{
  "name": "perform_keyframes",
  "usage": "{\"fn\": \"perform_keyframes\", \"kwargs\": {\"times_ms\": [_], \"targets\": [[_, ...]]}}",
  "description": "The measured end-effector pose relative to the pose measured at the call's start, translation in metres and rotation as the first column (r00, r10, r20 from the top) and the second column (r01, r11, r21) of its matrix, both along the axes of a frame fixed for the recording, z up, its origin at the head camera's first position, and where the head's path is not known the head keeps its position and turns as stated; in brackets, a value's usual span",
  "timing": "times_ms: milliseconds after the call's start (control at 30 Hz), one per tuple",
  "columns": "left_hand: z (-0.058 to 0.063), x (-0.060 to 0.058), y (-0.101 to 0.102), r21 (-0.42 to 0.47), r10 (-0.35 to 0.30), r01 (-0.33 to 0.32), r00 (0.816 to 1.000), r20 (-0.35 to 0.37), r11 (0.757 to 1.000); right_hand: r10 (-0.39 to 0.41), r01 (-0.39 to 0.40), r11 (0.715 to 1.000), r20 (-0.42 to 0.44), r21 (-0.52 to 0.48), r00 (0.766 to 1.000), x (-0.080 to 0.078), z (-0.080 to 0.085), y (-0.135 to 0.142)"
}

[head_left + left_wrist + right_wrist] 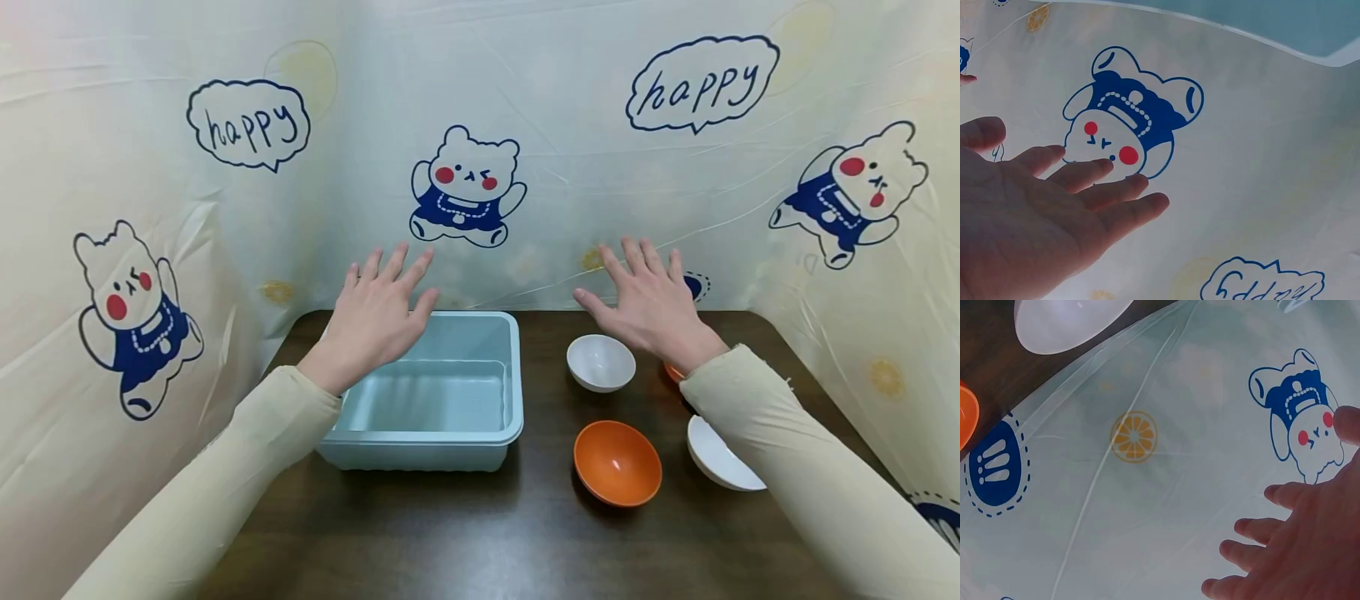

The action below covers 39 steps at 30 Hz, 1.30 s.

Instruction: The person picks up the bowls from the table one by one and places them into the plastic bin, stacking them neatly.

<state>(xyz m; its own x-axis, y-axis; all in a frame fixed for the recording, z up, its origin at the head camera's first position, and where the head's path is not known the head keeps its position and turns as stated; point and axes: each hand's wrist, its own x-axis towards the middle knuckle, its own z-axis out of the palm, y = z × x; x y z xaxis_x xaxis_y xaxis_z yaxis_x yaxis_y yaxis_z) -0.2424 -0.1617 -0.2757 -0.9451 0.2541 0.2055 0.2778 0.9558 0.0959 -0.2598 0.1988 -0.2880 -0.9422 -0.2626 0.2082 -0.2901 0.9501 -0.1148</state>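
A person's left hand (378, 321) is hovering over a pale blue tub (420, 457), its fingers spreading apart. The right hand (645, 300) is hovering with fingers also spreading, near a white bowl (601, 362). The tub is sitting on a dark table (450, 533); right of it, that bowl, an orange bowl (617, 463), another white one (716, 458) and a mostly hidden orange one (672, 372) are resting. Behind, a bear-print curtain (577, 83) is hanging.
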Motion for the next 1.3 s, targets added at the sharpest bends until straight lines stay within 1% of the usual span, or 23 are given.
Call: {"fn": "perform_keyframes", "kwargs": {"times_ms": [233, 433, 567, 733, 900, 1100, 1300], "targets": [[-0.001, 0.008, -0.004, 0.012, -0.006, 0.006, 1.000, -0.011, 1.000, 0.015, -0.015, 1.000, -0.004, 0.006, 1.000, 0.005, -0.002, -0.005], [-0.003, 0.016, -0.009, 0.042, -0.009, 0.010, 1.000, -0.017, 0.999, 0.029, -0.028, 0.999, -0.012, 0.015, 1.000, 0.009, 0.001, -0.010], [-0.004, 0.019, -0.011, 0.044, -0.015, 0.017, 0.999, -0.034, 0.999, 0.033, -0.032, 0.999, -0.033, 0.015, 0.999, 0.011, 0.002, -0.012], [-0.006, 0.023, -0.014, 0.050, -0.015, 0.017, 0.999, -0.033, 0.999, 0.041, -0.041, 0.999, -0.046, 0.001, 0.998, 0.014, 0.001, -0.013], [-0.009, 0.029, -0.017, 0.054, -0.013, 0.015, 0.999, -0.031, 0.998, 0.046, -0.046, 0.999, -0.040, 0.001, 0.998, 0.017, -0.001, -0.017], [-0.012, 0.036, -0.023, 0.076, -0.018, 0.021, 0.999, -0.048, 0.997, 0.054, -0.054, 0.999, -0.035, 0.007, 0.998, 0.022, -0.003, -0.023], [-0.012, 0.044, -0.025, 0.091, -0.029, 0.035, 0.997, -0.067, 0.995, 0.054, -0.054, 0.999, -0.024, 0.004, 0.998, 0.027, -0.005, -0.026]]}}
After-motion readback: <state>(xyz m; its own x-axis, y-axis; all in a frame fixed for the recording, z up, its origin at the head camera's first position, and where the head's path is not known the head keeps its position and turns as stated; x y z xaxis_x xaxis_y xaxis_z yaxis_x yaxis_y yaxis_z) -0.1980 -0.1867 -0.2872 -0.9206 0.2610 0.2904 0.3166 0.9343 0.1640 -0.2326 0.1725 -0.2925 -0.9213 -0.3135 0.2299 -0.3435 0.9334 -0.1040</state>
